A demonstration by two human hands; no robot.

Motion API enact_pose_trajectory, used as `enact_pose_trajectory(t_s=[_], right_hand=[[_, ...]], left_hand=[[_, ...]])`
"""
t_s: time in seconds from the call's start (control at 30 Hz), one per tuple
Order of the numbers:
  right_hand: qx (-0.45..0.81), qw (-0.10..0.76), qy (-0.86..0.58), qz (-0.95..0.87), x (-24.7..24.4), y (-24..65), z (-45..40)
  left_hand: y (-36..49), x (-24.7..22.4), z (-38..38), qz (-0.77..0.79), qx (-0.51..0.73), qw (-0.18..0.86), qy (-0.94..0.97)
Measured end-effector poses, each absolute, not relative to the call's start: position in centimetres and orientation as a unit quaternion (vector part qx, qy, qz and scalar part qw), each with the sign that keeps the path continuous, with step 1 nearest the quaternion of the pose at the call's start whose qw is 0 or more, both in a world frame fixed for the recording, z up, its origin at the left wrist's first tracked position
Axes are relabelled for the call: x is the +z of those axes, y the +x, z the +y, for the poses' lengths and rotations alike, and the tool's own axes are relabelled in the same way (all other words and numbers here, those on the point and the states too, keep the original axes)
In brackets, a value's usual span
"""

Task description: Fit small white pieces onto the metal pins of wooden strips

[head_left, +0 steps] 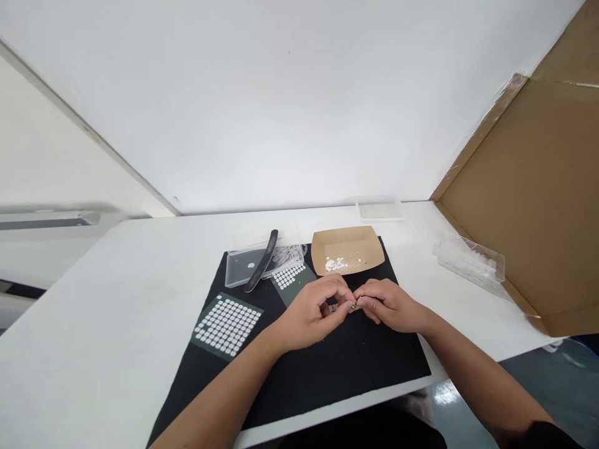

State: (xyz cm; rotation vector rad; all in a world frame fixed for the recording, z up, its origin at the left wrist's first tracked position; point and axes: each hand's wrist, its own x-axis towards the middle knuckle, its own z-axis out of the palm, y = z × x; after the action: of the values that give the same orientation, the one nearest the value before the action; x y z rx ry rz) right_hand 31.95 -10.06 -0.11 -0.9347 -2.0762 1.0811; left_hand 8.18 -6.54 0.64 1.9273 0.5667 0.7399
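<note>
My left hand (316,313) and my right hand (390,305) meet over the black mat (346,374), their fingertips close together. Both are closed in a pinch around something very small; a tiny dark, shiny bit shows at the left fingertips, but its kind is too small to tell. Just beyond the hands sits a brown paper tray (349,243) with white round dots and scraps in it. Left of my left hand lies a dark green sheet (257,310) covered in rows of white round stickers. A second such sheet (297,284), only partly covered, lies partly behind that hand.
A clear plastic box (236,268) holds pale, looped pieces, with a black curved strip (262,260) lying across it. Another clear container (380,209) stands by the wall. At right, a clear box (470,259) with white pieces sits before a cardboard panel (533,187).
</note>
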Motion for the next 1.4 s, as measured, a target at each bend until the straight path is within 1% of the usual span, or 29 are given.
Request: enact_pose_trajectory(t_s=[0.13,0.2,0.33,0.5,0.63,0.9,1.13,1.27,1.4], right_hand=[[0.378,0.306,-0.363,-0.795,0.2,31.9,-10.1],[0.354,0.32,-0.382,-0.791,0.3,31.9,-10.2],[0.305,0.364,-0.432,-0.767,0.1,31.9,-10.3],[0.251,0.415,-0.477,-0.733,-0.8,32.0,-9.9],[0.227,0.439,-0.509,-0.704,-0.9,31.9,-9.8],[0.247,0.485,-0.547,-0.636,-1.0,31.7,-9.8],[0.252,0.508,-0.523,-0.636,-1.3,31.7,-10.0],[0.234,0.47,-0.524,-0.67,-1.2,31.5,-10.1],[0.228,0.409,-0.554,-0.688,-1.1,31.4,-10.3]], left_hand=[[8.3,0.4,-6.3,0.253,0.321,0.451,0.794],[8.4,0.2,-6.1,0.278,0.347,0.418,0.792],[8.4,-0.5,-5.5,0.346,0.415,0.31,0.782],[8.1,-1.7,-4.4,0.39,0.432,0.164,0.796],[7.8,-2.5,-3.4,0.421,0.429,0.115,0.791],[7.3,-3.4,-1.3,0.427,0.418,0.068,0.799],[7.1,-3.3,-1.3,0.418,0.399,0.046,0.815],[6.8,-2.9,-2.1,0.382,0.397,0.066,0.832],[6.9,-1.7,-3.2,0.293,0.354,0.116,0.881]])
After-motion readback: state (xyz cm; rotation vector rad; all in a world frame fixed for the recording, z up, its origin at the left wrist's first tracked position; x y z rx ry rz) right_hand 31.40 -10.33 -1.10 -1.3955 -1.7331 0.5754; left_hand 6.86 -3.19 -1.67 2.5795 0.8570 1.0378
